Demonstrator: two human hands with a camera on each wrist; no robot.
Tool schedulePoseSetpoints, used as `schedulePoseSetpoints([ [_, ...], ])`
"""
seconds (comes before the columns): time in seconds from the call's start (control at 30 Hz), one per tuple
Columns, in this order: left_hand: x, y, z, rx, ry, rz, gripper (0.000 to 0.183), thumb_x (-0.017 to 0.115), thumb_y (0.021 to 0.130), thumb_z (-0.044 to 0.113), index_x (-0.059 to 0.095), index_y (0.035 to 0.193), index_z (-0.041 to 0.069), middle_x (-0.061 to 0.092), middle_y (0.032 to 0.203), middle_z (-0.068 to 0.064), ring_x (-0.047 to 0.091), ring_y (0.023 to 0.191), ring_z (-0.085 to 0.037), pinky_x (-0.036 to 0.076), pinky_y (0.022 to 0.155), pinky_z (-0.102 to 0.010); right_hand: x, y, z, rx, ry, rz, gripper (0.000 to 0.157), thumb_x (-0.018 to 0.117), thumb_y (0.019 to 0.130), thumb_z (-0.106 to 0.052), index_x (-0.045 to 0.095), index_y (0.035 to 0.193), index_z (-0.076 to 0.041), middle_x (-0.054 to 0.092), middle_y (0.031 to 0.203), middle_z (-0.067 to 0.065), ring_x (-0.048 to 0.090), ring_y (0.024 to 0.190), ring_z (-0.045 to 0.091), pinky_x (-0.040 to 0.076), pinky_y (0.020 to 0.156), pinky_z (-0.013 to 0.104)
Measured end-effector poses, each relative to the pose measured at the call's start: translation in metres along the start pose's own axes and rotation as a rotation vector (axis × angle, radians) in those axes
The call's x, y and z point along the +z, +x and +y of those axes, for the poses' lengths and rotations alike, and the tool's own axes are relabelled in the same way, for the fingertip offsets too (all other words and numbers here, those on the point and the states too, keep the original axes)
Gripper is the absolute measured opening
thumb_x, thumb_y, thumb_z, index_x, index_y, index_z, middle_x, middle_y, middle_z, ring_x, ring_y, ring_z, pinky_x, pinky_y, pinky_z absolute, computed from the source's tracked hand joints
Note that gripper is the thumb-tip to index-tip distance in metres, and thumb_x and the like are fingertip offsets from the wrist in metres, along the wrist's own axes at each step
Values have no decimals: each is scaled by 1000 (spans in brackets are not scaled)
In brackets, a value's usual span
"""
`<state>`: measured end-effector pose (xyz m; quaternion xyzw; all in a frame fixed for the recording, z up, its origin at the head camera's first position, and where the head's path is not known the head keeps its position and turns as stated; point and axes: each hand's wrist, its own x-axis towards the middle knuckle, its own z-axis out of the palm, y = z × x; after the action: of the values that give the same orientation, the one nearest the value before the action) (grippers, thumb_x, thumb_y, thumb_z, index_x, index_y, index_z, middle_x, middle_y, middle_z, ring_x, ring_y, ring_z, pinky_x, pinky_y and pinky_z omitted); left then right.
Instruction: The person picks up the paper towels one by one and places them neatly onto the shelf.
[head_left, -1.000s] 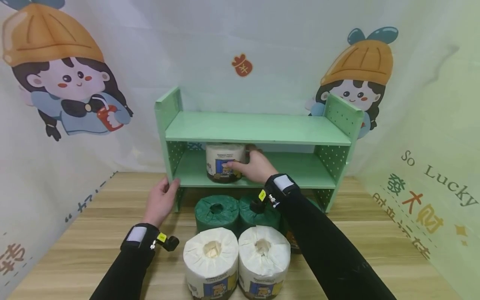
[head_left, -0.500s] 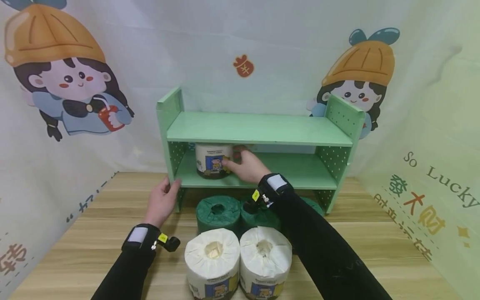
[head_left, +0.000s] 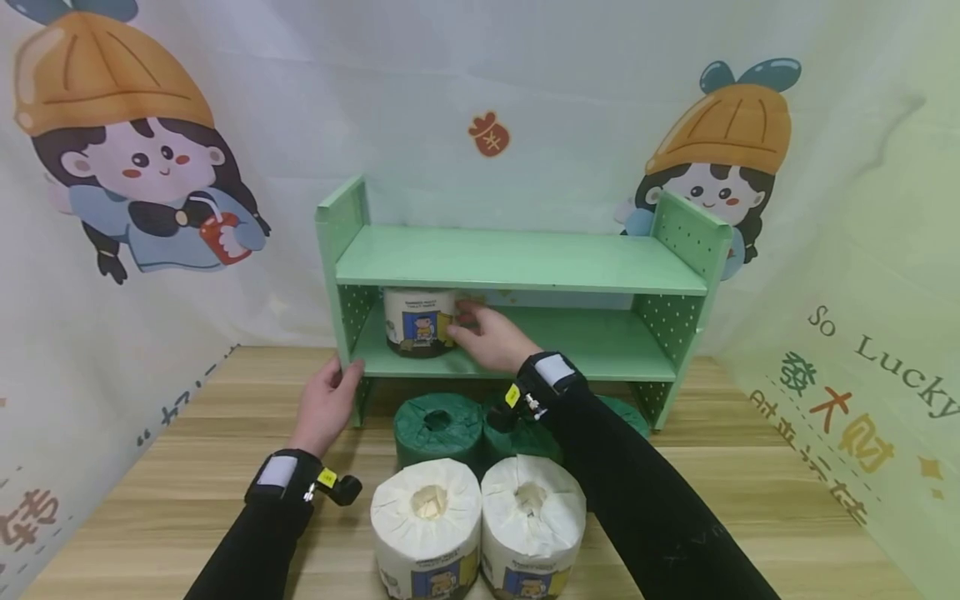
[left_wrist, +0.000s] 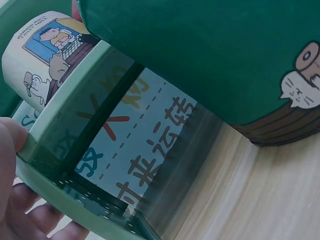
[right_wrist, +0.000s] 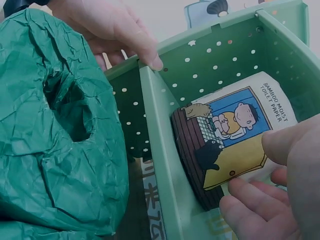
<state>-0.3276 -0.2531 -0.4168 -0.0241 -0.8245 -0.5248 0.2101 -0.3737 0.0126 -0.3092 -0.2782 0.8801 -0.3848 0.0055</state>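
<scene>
"Pale green metal or plastic, can't tell which, but that two-board shelf [head_left: 517,260] has perforated sides and stands on a wood-grain table [head_left: 757,483]. What's crowding it?"

"Toilet rolls, mostly. Two green-wrapped rolls [head_left: 429,451] show right in front of the lower opening, plus a sliver of a third [head_left: 625,414] past the black right sleeve [head_left: 645,492], which hides the rest of it. Nearer the camera, two white-wrapped rolls [head_left: 427,533] stand side by side. Behind everything there's a cartoon-print backdrop [head_left: 570,158]. In the left wrist view a green roll blocks a huge chunk of the shelf, lol."

"And the one up on the shelf?"

"The shelved roll [head_left: 420,323] is upright on the lower board, at the left end near the side panel, its top tucked in below the upper board. Cream-white wrap, dark brown plank band round the bottom, blue picture with a dark-haired cartoon figure, a yellow door and a couple of cats. Says 'Bamboo Moist Toilet Paper'."

"Hands?"

"Right hand [head_left: 495,337] is at the roll's right side, fingers loosely bent, a gap between thumb and fingertips, not wrapped round it. Left hand [head_left: 325,404] grips the shelf's left edge, thumb in front, fingers round the outside."
</scene>
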Motion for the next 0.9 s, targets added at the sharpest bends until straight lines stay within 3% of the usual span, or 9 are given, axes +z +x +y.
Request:
schedulePoseSetpoints([
  [0.27, 1, 0, 0, -12, -6, -6, 48, 46, 105, 45, 56, 139, 13, 58, 131, -17, 53, 116, -30, 47, 92, -57, -6, -9, -1, 9, 14, -19, 60, 53, 105, -33, 29, 152, -3, 43, 145, 16, 48, 123, 28, 43, 102, 42],
  [0.5, 1, 1, 1, -7, -1, -1, 49, 47, 105, 46, 56, 139, 13, 58, 130, -17, 54, 115, -30, 47, 92, -57, -19, -28, 2, 27, 55, -3, 65, 55, 102, -43, 32, 152, -7, 39, 149, 9, 46, 124, 24, 46, 99, 43],
  [0.73, 1, 1, 0, -7, -17, -10, 48, 47, 105, 45, 56, 138, 13, 58, 131, -16, 53, 116, -29, 46, 93, -57, -29, -51, 9, -8, 86, 5, 62, 58, 101, -43, 37, 150, -11, 40, 148, 3, 47, 123, 19, 48, 96, 43],
  [0.9, 0, 1, -1, -8, -14, -5, 48, 47, 105, 47, 57, 137, 12, 58, 131, -16, 52, 117, -30, 46, 94, -57, -32, -70, 8, -54, 87, 1, 59, 59, 101, -41, 38, 149, -13, 41, 147, 2, 47, 123, 23, 48, 96, 46],
])
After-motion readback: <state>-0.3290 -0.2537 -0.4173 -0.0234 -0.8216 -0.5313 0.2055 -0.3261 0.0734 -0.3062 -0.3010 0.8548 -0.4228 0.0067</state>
